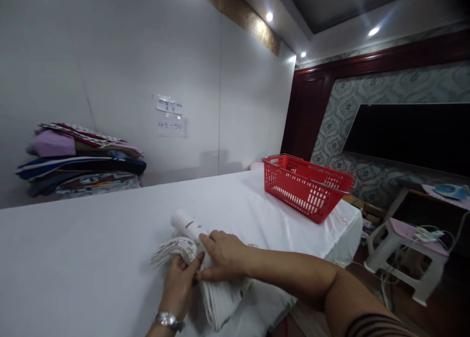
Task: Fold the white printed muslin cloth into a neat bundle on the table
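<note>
A white cloth [220, 305] with small dark prints lies folded in several layers near the front edge of the white-covered table [91, 258]. One end of it is rolled up and points away from me. My left hand [179, 276], with a silver watch at the wrist, pinches the layered left edge between thumb and fingers. Across the top of the cloth lies my right hand [225, 256], gripping it with the thumb close to my left fingertips. The fabric partly hides the fingers of both hands.
A red plastic basket [301, 190] stands at the table's far right. Folded clothes [84, 160] are stacked at the back left against a white wall panel. On the floor to the right is a stool [407, 244] with cables on it.
</note>
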Available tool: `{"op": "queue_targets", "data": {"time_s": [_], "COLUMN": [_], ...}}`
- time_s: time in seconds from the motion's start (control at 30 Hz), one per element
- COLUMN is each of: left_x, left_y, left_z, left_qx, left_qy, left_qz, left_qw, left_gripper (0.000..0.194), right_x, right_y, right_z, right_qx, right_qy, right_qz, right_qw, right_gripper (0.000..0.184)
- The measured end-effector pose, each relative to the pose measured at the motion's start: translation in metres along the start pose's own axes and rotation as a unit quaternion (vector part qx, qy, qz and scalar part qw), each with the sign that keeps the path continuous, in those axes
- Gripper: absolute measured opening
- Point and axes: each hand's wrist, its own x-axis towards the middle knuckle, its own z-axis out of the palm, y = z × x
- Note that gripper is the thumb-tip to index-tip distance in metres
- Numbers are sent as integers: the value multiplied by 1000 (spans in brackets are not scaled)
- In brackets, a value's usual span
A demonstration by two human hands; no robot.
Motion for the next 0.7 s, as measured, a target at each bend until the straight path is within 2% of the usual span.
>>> {"op": "queue_targets", "data": {"time_s": [0.2,0.33,0.53,0.63,0.7], "left_x": [-15,-22,-24,-20,-17], "left_y": [14,21,17,13,14], "left_z": [2,4,6,4,3], "left_qx": [-43,-36,-24,1,22], "left_qy": [-70,-111,-67,-77,-92], "left_qz": [1,-14,-57,-61,-52], "left_qw": [997,993,996,995,994], "left_gripper": [51,50,62,70,71], "right_x": [4,7,7,6,5], "right_y": [9,15,21,29,38], "right_z": [-11,-18,-26,-25,-23], "right_qx": [13,17,38,57,89], "right_qy": [-30,-54,-119,-145,-140], "right_qz": [26,53,78,75,66], "right_qw": [999,997,989,985,984], "right_gripper": [77,76,70,58,48]}}
